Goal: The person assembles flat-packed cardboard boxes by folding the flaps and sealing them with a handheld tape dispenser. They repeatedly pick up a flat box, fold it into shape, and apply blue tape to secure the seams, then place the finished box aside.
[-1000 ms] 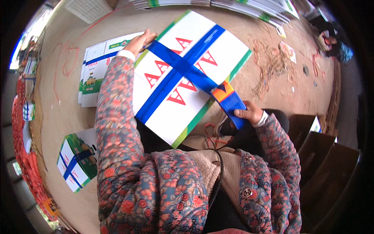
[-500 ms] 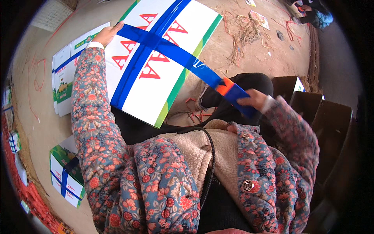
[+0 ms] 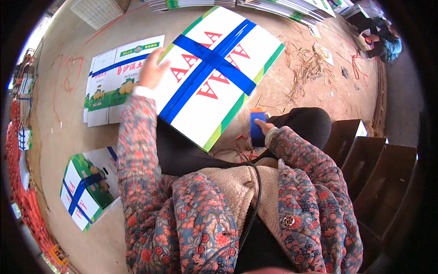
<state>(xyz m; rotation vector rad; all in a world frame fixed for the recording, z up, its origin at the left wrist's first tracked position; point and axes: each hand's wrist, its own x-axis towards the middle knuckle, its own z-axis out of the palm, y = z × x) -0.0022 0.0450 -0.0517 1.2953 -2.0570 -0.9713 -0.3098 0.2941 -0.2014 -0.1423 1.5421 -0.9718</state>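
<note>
The work area is a tan floor [image 3: 351, 105], with a pile of flat cartons [image 3: 287, 10] at the far side and brown-walled open cartons [image 3: 388, 178] standing to the right. A co-worker [image 3: 388, 43] sits at upper right.

The main item, a white and green box [image 3: 224, 76], lies at a slant in front of the seated person, its near corner over the dark-trousered legs. A smaller taped carton [image 3: 84, 189] stands on the floor at lower left, apart from it. A heap of dry strands [image 3: 305, 68] lies beyond the box to the right.

Left hand [image 3: 153, 73]: at the box's left edge, blurred; whether it touches or grips the board cannot be told. Right hand [image 3: 263, 125]: closed around a blue and orange tape dispenser [image 3: 257, 138], held clear of the box, near its right side.

Change noted: half a second ago a taut strip ran from the box to the dispenser. Now the blue tape [image 3: 238, 80] ends at the box's right edge, with no strip visible across the gap. In this inspector's judgement, the strip has been severed and both bands of the cross are laid on this face. Adhesion of the cut end is unconfirmed.
</note>
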